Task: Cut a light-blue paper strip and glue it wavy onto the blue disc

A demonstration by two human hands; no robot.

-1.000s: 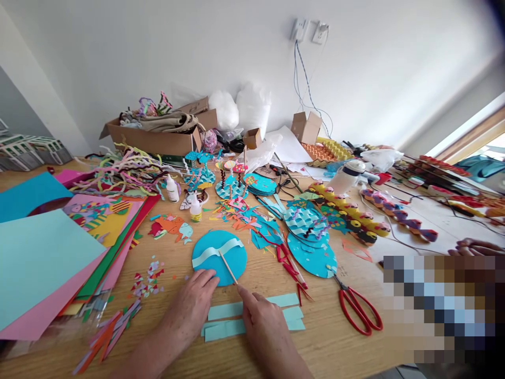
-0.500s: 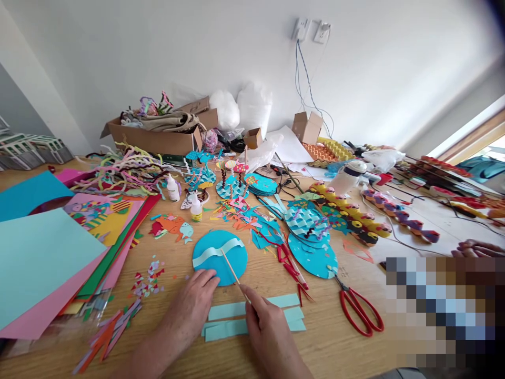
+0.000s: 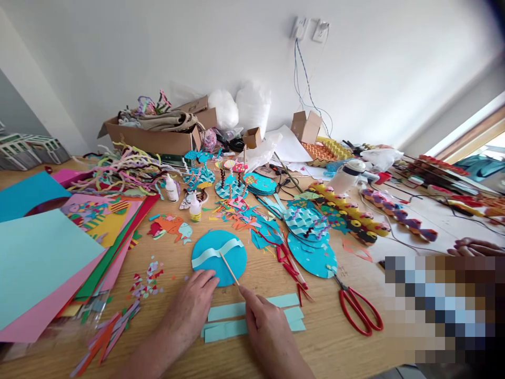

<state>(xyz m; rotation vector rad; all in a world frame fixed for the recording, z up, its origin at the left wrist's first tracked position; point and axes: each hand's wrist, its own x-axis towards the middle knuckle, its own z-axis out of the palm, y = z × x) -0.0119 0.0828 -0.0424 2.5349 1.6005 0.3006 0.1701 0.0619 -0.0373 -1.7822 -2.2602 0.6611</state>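
A blue paper disc with a pale wavy strip glued across it lies on the wooden table. My left hand rests flat on the disc's near edge, fingers stretched out. My right hand pinches a thin wooden stick whose tip touches the disc just under the wavy strip. Several pale blue paper strips lie under and between my hands.
Red-handled scissors lie right of my hands. Stacked coloured paper sheets fill the left. Small glue bottles, finished blue wave discs, paper scraps, cardboard boxes and cables crowd the back. Another person's hand rests at the right.
My right hand with the stick shifted slightly back and forth over the disc; the left hand and disc stayed where they were.
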